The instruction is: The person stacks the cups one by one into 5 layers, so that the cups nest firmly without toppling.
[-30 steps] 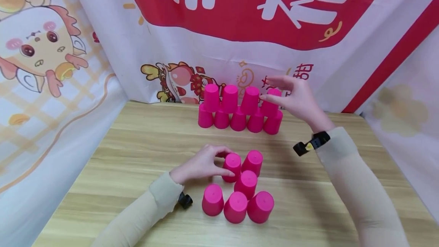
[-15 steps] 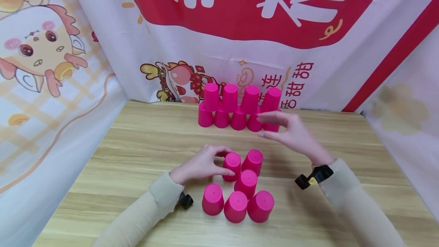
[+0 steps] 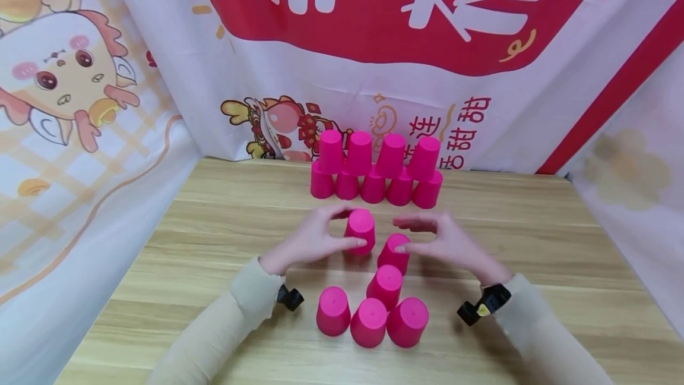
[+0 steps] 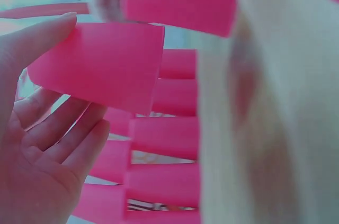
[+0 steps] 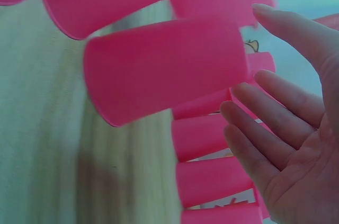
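Observation:
My left hand (image 3: 310, 239) grips an upside-down pink cup (image 3: 361, 226) between thumb and fingers. In the left wrist view this held cup (image 4: 100, 65) appears raised off the table. My right hand (image 3: 451, 243) is spread beside another pink cup (image 3: 392, 261). In the head view its thumb tip overlaps that cup; in the right wrist view the relaxed fingers are around the narrow end of the cup (image 5: 164, 70), not closed on it. Nearer the person stand a single cup (image 3: 385, 287) and a front row of three, including the middle cup (image 3: 369, 324).
Two tiers of upside-down pink cups stand at the back: a lower row (image 3: 372, 189) and an upper row (image 3: 359, 153) resting across it. Behind them hangs a printed cloth (image 3: 342, 76). The wooden table (image 3: 224, 224) extends to both sides.
My right hand has come back from the upper tier to the loose cups. My left hand, around the same cup throughout, has moved that cup forward from the others.

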`<action>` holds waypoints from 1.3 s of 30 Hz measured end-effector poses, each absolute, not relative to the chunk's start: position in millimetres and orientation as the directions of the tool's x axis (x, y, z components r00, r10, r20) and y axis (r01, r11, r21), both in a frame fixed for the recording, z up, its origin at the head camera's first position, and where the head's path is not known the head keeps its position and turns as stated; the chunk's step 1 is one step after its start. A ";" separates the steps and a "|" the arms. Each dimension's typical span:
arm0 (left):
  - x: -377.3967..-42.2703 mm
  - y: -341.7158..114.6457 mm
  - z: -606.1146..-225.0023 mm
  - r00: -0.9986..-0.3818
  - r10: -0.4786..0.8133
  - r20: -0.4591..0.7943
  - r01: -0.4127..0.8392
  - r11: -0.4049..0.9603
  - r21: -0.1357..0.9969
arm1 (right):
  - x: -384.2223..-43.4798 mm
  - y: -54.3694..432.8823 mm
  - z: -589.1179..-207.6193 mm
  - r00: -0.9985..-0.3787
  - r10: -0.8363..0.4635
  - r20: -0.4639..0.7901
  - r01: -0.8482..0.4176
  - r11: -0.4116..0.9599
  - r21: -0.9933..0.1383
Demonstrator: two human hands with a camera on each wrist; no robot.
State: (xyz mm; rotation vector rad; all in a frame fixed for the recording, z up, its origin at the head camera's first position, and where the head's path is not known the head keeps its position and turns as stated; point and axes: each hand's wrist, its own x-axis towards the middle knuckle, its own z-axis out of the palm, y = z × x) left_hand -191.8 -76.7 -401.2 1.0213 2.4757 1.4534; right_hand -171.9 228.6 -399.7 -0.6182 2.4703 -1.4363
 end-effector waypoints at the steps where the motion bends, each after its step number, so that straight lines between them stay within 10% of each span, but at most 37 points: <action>1: -193.5 -76.8 -396.6 -0.770 0.578 0.270 0.514 0.311 0.800 | -171.0 228.4 -401.2 -0.889 -0.458 0.017 -0.239 0.433 -0.869; 16: -233.0 -82.2 -321.8 -0.726 0.352 0.590 0.682 0.260 0.684 | -165.2 227.8 -411.1 -0.906 -0.422 -0.028 -0.189 0.463 -0.866; 39: -308.4 -73.2 -287.5 -0.862 0.286 0.419 0.506 0.422 0.752 | -167.0 230.3 -424.3 -0.918 -0.397 0.011 -0.202 0.443 -0.874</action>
